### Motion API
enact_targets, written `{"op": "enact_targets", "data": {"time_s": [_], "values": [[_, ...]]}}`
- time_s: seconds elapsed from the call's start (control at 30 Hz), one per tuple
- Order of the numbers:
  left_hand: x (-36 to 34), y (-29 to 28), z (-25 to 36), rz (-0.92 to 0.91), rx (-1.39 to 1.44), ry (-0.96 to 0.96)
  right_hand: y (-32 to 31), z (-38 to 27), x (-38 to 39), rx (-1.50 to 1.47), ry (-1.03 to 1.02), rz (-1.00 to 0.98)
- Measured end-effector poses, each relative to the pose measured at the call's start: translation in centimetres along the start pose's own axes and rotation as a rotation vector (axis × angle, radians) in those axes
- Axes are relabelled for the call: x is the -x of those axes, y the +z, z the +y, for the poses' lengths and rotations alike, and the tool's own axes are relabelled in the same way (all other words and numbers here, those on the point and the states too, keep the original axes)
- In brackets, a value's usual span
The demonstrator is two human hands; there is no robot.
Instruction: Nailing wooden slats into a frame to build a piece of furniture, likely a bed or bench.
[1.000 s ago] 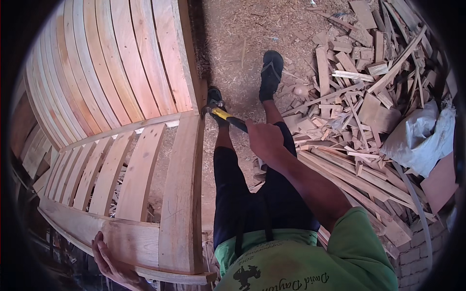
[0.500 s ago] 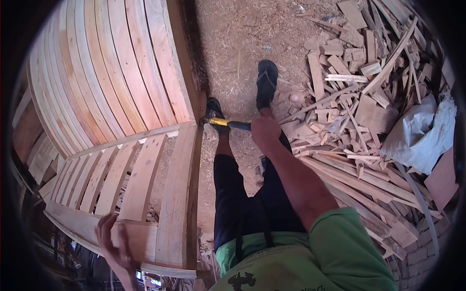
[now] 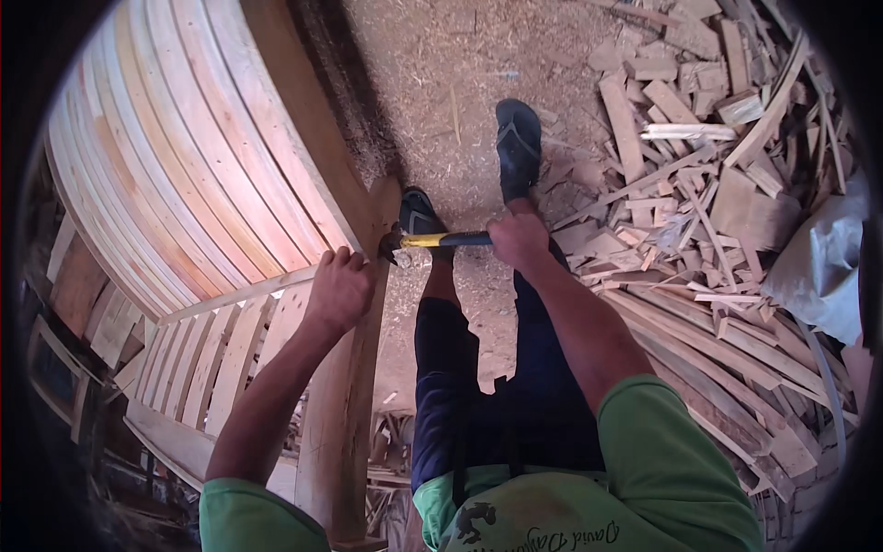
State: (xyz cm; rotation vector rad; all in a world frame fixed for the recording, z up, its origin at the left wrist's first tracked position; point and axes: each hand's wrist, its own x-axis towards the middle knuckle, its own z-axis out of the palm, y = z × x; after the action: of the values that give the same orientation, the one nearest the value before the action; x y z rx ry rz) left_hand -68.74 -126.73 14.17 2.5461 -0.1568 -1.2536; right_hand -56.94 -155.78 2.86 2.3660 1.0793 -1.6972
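Observation:
My right hand (image 3: 520,241) is closed round the black grip of a hammer (image 3: 423,240) with a yellow and black handle. Its dark head meets the outer side of a wooden post (image 3: 382,207) at the joint of a slatted wooden bench. My left hand (image 3: 342,290) has its fingers curled over the bench frame at that same corner, just left of the hammer head. One slatted panel (image 3: 184,156) rises on the far left, and a lower row of slats (image 3: 216,363) lies nearer, partly hidden by my left forearm. A thick rail (image 3: 326,442) runs toward me.
Offcuts and wood strips form a large pile (image 3: 727,340) on the right, beside a whitish sack (image 3: 823,267). Sawdust covers the dirt floor (image 3: 441,55). My feet, in dark flip-flops (image 3: 518,138), stand beside the bench. More boards (image 3: 83,285) are at the far left.
My left hand has come up from the bench's near rail to the corner and taken hold of the frame. The hammer stays at the post. The view has shifted slightly.

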Motion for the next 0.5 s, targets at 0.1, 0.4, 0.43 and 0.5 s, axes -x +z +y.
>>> {"op": "enact_targets", "data": {"time_s": [0.1,0.4,0.43,0.5], "values": [[-2.5,2.4,0.9,-0.082,-0.079,-0.018,0.4,1.1,-1.0,0.03,-0.095,0.02],[-6.4,4.5,3.9,-0.218,-0.168,-0.301,2.5,3.0,-3.4,-0.047,-0.203,0.024],[-6.5,4.6,4.0,-0.18,-0.114,-0.35,3.0,3.2,-3.5,-0.053,-0.219,0.027],[-6.7,5.3,4.0,-0.144,-0.079,-0.437,4.6,3.7,-4.1,-0.11,-0.249,0.03]]}}
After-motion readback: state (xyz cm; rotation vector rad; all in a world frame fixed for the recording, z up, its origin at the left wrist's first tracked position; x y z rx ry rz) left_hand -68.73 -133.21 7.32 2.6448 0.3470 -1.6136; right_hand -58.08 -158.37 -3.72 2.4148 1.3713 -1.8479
